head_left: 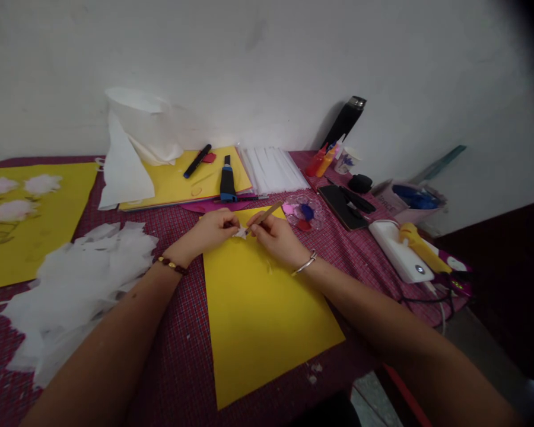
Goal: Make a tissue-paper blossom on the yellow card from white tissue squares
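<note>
My left hand (pixel 216 230) is closed in a pinch on a small white paper piece (pixel 240 233) over the far end of a yellow sheet (pixel 258 308). Opposite it, my right hand (pixel 273 238) grips a thin wooden paintbrush (pixel 267 214) whose tip meets the white piece. Both hands rest on the sheet, nearly touching. A clear paint palette (pixel 303 212) with pink, blue and red paint lies just beyond the right hand.
A pile of white tissue pieces (pixel 75 284) lies at left, near a yellow board with pink flowers (pixel 22 219). Behind are yellow card (pixel 178 178), a blue knife (pixel 226 178), white strips (pixel 271 169), paint bottles (pixel 320 161), a flask (pixel 345 121) and a glue gun (pixel 420 246).
</note>
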`<state>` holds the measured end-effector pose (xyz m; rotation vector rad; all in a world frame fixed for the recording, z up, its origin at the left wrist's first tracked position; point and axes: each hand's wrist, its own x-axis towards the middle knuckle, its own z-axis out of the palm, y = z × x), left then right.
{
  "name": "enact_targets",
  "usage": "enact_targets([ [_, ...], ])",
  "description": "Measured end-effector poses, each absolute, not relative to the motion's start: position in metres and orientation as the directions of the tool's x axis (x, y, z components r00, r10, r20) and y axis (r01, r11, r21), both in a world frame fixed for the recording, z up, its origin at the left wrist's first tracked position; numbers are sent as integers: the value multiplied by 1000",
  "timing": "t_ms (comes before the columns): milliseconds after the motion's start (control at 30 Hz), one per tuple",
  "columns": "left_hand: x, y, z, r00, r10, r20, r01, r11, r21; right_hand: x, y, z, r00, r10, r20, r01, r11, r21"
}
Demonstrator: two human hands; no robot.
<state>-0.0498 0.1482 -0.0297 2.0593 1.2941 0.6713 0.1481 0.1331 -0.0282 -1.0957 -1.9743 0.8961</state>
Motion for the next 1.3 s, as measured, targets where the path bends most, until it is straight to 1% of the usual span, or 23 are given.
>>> enact_targets([
  [167,-50,149,-31,384,918,99,611,-333,718,141,127,-15,-497,828,259,567,536,-626],
  [267,-50,148,-29,382,920,93,608,-326,724,135,126,-8,-576,778,249,607,612,-508],
  [300,-50,148,-28,380,919,100,605,-330,724,135,126,-6,-591,768,248,604,625,-495],
  [333,-49,148,-29,377,920,109,602,-333,725,136,128,-4,-588,767,257,592,624,-510],
  [367,-49,148,-30,372,920,119,599,-336,727,138,130,-2,-556,782,281,564,604,-563],
  [400,-49,148,-32,372,920,124,596,-339,728,141,132,0,-494,812,311,510,560,-653],
  [433,-48,149,-34,372,920,126,593,-340,730,145,133,2,-406,852,331,421,496,-760],
  [467,-47,149,-35,371,920,127,590,-338,733,150,134,4,-311,895,321,298,413,-861],
  [500,-47,149,-36,369,922,122,590,-333,735,155,134,5,-227,934,277,158,316,-936],
  [533,-46,149,-36,370,923,106,591,-322,739,159,133,6,-173,964,201,23,208,-978],
  [567,-46,149,-33,371,925,78,586,-298,754,163,131,5,-147,983,111,-90,98,-991],
  [633,-51,145,-21,359,933,17,532,-219,818,167,124,0,-156,986,-62,-238,-98,-966],
  [667,-55,142,-11,347,938,-4,492,-178,852,168,120,-3,-174,977,-126,-284,-172,-943],
  [733,-69,135,15,288,958,-3,439,-129,889,168,112,-11,-215,958,-189,-337,-255,-906],
  [767,-78,130,29,272,962,-2,478,-133,868,168,108,-14,-230,953,-197,-354,-270,-896],
  [833,-97,117,56,215,976,-21,622,-121,774,167,104,-19,-247,951,-184,-376,-269,-887],
  [933,-123,88,78,110,993,-43,749,-54,661,166,102,-23,-282,946,-162,-358,-261,-896],
  [1000,-134,61,75,84,995,-49,805,-39,591,166,101,-24,-312,939,-143,-313,-244,-918],
  [1067,-139,34,63,119,989,-89,853,-56,518,167,99,-25,-337,933,-125,-268,-222,-937],
  [1167,-141,6,40,215,963,-164,938,-158,307,167,97,-27,-348,931,-112,-245,-206,-948],
  [1200,-141,1,34,226,959,-173,949,-177,259,167,97,-28,-345,932,-108,-248,-201,-948],
  [1233,-141,-2,29,229,957,-176,956,-187,227,167,97,-28,-340,935,-104,-254,-198,-947],
  [1300,-142,-1,24,207,961,-184,962,-166,217,167,97,-28,-335,937,-102,-263,-196,-945],
])
